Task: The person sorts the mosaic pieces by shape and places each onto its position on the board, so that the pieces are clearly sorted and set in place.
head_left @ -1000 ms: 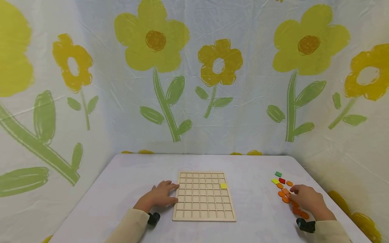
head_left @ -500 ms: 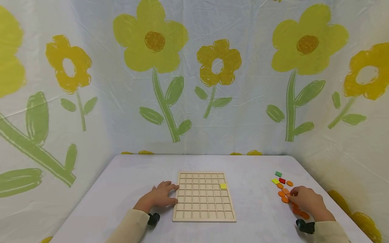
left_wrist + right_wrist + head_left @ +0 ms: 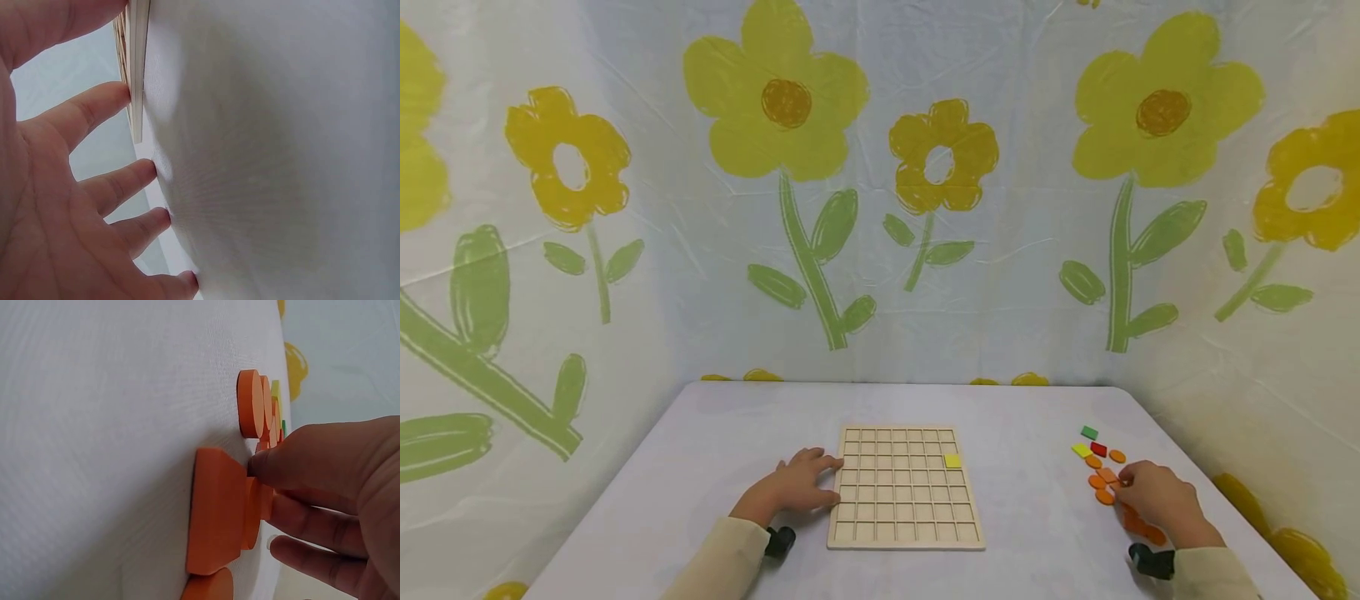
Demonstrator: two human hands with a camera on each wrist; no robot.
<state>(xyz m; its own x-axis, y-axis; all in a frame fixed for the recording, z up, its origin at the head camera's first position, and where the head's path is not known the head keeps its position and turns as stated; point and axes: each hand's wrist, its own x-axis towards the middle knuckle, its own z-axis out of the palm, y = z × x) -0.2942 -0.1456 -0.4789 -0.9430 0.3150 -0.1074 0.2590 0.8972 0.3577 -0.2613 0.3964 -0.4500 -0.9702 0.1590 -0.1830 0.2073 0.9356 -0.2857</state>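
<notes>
A pale wooden grid board lies on the table with a yellow square tile in one cell near its right edge. My left hand rests at the board's left edge, fingers spread; the left wrist view shows a fingertip against the board's side. Off to the right, my right hand reaches into a cluster of small orange pieces. Its thumb and fingers pinch an orange piece, mostly hidden by the hand. An orange square block and an orange disc lie close beside the fingertips.
Beyond the right hand lie a green tile, a red tile and a yellow tile, with several orange discs around them. A flower-printed cloth encloses the white table at the back and sides.
My right thumb and forefinger have drawn closer together among the orange pieces, and the hand has shifted slightly toward me. My left hand stays at the board's edge.
</notes>
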